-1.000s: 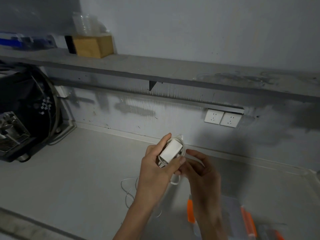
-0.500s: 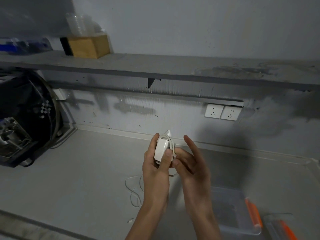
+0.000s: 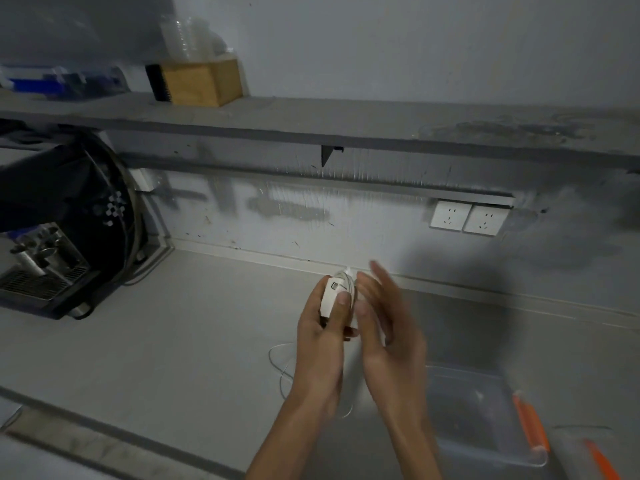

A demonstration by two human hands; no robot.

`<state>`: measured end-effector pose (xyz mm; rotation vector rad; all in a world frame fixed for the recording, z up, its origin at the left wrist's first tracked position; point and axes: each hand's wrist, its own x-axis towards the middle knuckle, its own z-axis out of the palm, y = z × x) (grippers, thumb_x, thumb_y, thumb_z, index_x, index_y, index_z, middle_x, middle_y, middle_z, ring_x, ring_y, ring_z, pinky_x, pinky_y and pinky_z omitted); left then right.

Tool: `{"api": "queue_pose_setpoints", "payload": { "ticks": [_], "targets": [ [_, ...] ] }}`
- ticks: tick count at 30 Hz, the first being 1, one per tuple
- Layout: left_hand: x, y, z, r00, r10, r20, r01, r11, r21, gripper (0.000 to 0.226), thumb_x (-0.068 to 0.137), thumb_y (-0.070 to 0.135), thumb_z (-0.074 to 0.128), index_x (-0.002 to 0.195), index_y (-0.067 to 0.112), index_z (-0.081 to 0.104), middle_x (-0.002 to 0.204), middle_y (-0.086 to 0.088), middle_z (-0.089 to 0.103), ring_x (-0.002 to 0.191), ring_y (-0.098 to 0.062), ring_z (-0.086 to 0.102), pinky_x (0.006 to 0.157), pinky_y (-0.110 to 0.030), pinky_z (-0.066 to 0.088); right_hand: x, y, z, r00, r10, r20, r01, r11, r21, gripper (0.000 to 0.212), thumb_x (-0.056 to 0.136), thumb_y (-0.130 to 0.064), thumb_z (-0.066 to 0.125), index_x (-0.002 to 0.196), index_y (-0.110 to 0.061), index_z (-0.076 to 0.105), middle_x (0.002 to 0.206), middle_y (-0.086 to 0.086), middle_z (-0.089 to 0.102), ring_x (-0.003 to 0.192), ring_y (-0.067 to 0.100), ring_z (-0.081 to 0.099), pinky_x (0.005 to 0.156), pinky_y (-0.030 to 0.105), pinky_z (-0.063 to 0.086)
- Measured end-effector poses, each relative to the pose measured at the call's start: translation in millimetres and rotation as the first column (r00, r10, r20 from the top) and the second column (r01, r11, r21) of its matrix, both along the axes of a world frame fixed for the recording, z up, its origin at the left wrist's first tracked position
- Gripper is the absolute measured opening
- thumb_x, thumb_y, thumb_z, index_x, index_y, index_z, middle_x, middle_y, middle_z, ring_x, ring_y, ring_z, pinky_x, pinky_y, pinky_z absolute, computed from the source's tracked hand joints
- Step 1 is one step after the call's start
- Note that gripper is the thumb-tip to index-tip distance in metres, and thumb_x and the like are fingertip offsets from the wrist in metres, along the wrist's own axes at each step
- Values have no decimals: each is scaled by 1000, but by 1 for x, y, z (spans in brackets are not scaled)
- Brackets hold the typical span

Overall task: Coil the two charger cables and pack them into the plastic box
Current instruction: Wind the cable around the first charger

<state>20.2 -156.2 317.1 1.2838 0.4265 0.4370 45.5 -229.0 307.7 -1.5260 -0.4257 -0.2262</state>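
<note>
My left hand point(image 3: 320, 336) grips a white charger brick point(image 3: 333, 296) above the counter, thumb across its front. White cable point(image 3: 350, 282) is wound over the brick's top, and loose cable point(image 3: 281, 367) trails down to the counter below my wrists. My right hand point(image 3: 388, 327) is beside the brick with fingers straight and spread, its thumb touching the wound cable; it is blurred. The clear plastic box point(image 3: 485, 410) with an orange latch point(image 3: 530, 424) stands on the counter at the lower right. I see one charger only.
A black coffee machine point(image 3: 52, 237) stands at the left. Two white wall sockets point(image 3: 467, 218) sit on the back wall. A grey shelf point(image 3: 346, 123) above holds a wooden box point(image 3: 201, 83). A second lid with an orange latch point(image 3: 601, 459) lies at the far right.
The brick has been turned upright in my left hand and more cable lies wound on it. My right hand has let go of the cable and spread its fingers beside the brick.
</note>
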Motion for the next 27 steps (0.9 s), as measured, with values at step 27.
{"api": "queue_pose_setpoints", "payload": {
  "ticks": [27],
  "targets": [
    [-50,54,32,932,-313,185,333,939,-88,45,91,13,59,135,12,57,113,-13,71,93,-29,68,68,-31,55,59,13,65,715,581,-389,-561,809,176,11,91,-16,57,94,-9,66,87,6,73,86,24,66,65,24,51]
  ]
}}
